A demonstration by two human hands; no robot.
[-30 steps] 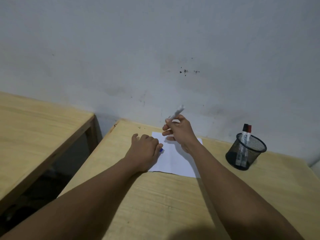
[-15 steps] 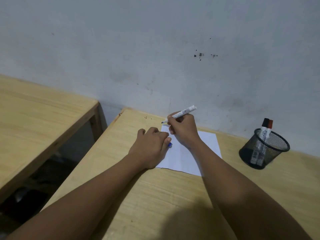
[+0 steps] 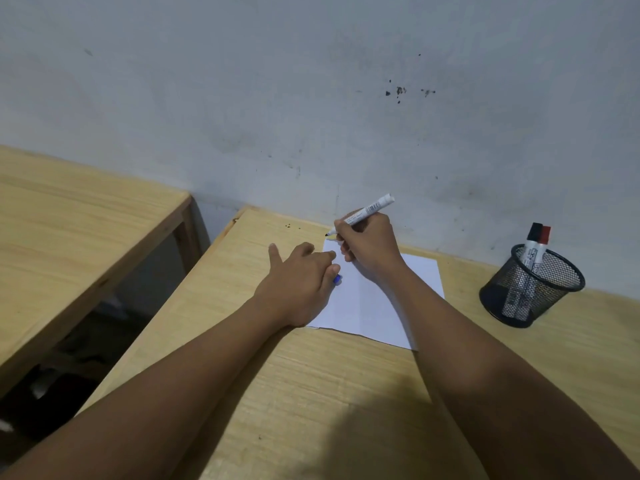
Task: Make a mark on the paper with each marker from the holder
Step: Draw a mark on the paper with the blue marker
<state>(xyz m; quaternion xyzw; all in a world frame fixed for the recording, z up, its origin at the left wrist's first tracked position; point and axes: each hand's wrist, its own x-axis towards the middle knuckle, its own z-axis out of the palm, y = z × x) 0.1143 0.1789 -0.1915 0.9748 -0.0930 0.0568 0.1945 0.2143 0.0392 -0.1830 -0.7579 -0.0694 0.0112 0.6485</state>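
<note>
A white sheet of paper (image 3: 367, 303) lies on the wooden table (image 3: 311, 393) near the wall. My right hand (image 3: 369, 249) grips an uncapped white marker (image 3: 367, 213), its dark tip at the paper's far left corner. My left hand (image 3: 299, 284) rests on the paper's left edge and holds a blue cap (image 3: 337, 279) under its fingers. A black mesh holder (image 3: 531, 289) stands to the right with two markers, one black-capped (image 3: 533, 237), one red-capped (image 3: 543, 239).
A second wooden table (image 3: 79, 223) stands to the left across a dark gap (image 3: 114, 327). A grey wall (image 3: 311, 98) runs right behind the table's far edge.
My right hand has tilted the marker down from pointing up in the air until its tip reaches the paper's far left corner. My left hand has stayed on the paper's edge.
</note>
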